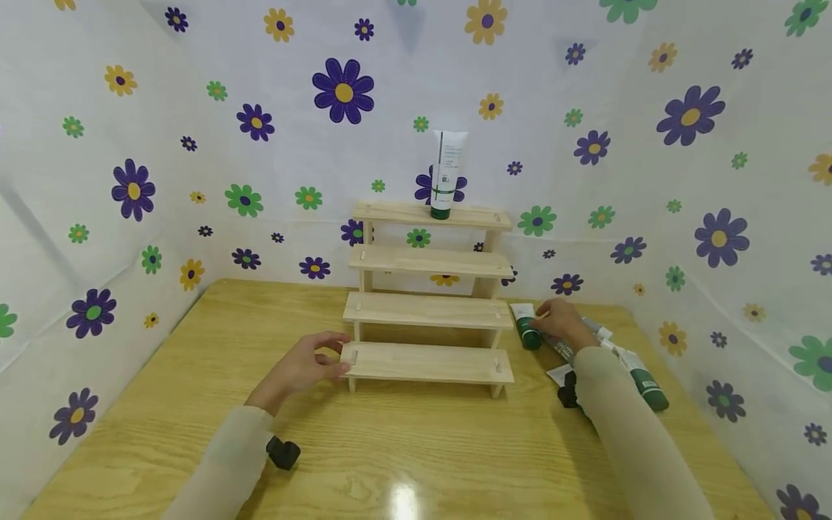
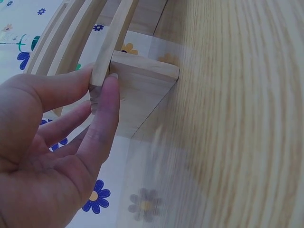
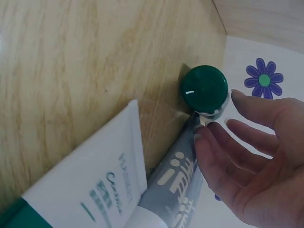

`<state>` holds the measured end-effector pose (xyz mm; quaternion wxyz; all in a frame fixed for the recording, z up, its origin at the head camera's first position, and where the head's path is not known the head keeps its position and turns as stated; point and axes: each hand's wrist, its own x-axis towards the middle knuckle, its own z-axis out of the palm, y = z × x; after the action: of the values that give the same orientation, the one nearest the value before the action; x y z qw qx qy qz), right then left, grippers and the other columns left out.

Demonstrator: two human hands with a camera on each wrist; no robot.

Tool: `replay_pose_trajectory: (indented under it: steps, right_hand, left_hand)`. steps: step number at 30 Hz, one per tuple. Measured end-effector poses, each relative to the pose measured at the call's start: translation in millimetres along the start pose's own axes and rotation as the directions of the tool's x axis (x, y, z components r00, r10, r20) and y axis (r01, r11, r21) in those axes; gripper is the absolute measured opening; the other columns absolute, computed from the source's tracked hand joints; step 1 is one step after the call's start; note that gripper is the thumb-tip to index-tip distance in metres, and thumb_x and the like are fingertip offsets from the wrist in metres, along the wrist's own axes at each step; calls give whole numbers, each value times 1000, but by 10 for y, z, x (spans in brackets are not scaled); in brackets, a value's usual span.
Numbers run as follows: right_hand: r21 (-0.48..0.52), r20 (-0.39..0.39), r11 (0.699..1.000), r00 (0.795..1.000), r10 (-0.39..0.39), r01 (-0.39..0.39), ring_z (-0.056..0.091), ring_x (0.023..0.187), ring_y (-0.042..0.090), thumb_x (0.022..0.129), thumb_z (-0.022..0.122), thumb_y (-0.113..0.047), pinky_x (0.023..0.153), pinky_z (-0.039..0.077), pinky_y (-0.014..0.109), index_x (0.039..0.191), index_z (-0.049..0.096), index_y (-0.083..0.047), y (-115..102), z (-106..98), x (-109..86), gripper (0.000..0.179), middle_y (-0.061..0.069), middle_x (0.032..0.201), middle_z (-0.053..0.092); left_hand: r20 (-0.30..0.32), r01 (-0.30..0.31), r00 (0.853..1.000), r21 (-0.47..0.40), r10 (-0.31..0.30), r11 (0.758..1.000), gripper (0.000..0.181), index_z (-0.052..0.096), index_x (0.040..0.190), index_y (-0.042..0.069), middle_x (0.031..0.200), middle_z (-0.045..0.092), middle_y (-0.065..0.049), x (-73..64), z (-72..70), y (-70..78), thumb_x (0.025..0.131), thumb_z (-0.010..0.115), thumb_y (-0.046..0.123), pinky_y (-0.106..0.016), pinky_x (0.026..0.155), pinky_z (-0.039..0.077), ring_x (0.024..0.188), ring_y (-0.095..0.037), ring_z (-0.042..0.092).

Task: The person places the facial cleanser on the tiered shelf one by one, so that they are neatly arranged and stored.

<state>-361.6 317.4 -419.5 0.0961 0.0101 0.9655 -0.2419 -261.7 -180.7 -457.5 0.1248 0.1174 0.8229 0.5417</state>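
Observation:
A four-tier wooden display stand (image 1: 425, 310) stands at the middle of the table. My left hand (image 1: 310, 367) pinches the left end of its lowest board (image 2: 104, 71) between thumb and fingers. At the stand's right, a white and green tube (image 1: 522, 315) lies on the table, its green cap (image 3: 205, 89) facing the right wrist camera. My right hand (image 1: 564, 322) is beside this tube, thumb and fingers apart and loosely bent; no firm hold shows. Below those fingers lie a grey tube (image 3: 173, 173) and a white tube (image 3: 107, 173). Upright on the top board is a tall white tube (image 1: 448, 166) with a green cap.
A large white and green tube (image 1: 646, 383) lies by my right forearm, among several other tubes partly hidden by it. White cloth (image 1: 214, 43) with printed flowers walls the table (image 1: 390, 455) at back and sides.

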Motion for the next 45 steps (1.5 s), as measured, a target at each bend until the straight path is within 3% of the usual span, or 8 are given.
replay_pose_trajectory:
  steps: [6, 11, 18, 25, 33, 45]
  right_hand:
    - [4, -18, 1000, 1000, 19, -19, 72, 82, 24, 98, 69, -24, 70, 62, 29, 131, 56, 17, -20, 35, 3, 54, 36, 126, 64]
    - [89, 2, 995, 999, 54, -54, 76, 90, 32, 98, 70, -23, 77, 66, 34, 132, 56, 18, -67, 57, -14, 55, 38, 129, 61]
    - [185, 26, 982, 999, 44, -48, 75, 96, 37, 98, 72, -22, 78, 66, 37, 134, 53, 20, -104, 118, -28, 58, 40, 131, 60]
    - [183, 21, 982, 999, 31, -34, 74, 98, 40, 98, 71, -21, 81, 66, 42, 134, 53, 20, -135, 117, -43, 57, 40, 131, 59]
    - [174, 21, 984, 999, 38, -41, 74, 99, 41, 96, 73, -19, 80, 66, 40, 133, 54, 19, -128, 147, -52, 57, 40, 129, 60]
    - [165, -26, 986, 1000, -2, 7, 75, 89, 31, 94, 74, -20, 76, 65, 34, 135, 56, 15, -134, 55, -62, 57, 37, 125, 64]
  left_hand:
    - [2, -14, 1000, 6, 14, 1000, 56, 51, 147, 2, 135, 54, -25, 9, -22, 14, 97, 72, 9, -38, 84, 65, 91, -18, 72]
    - [-10, 7, 1000, 2, -7, 1000, 55, 52, 147, 3, 134, 54, -24, 4, -32, 25, 96, 73, 8, -38, 84, 65, 90, -18, 72]
    - [-4, 0, 1000, 10, 0, 1000, 56, 51, 147, 2, 135, 54, -25, -12, -32, 31, 96, 73, 8, -39, 85, 65, 91, -18, 72]
    - [-1, -13, 1000, 2, 13, 1000, 55, 50, 147, 1, 135, 54, -26, 4, -22, 26, 97, 72, 7, -38, 84, 65, 91, -17, 72]
    - [-19, 23, 1000, 5, -23, 1000, 55, 52, 147, 5, 134, 55, -23, 5, 7, 10, 96, 73, 8, -38, 85, 65, 91, -17, 72]
    - [-20, 27, 999, 10, -27, 1000, 54, 53, 147, 6, 136, 55, -23, -13, 11, 14, 96, 73, 10, -38, 85, 65, 91, -17, 72]
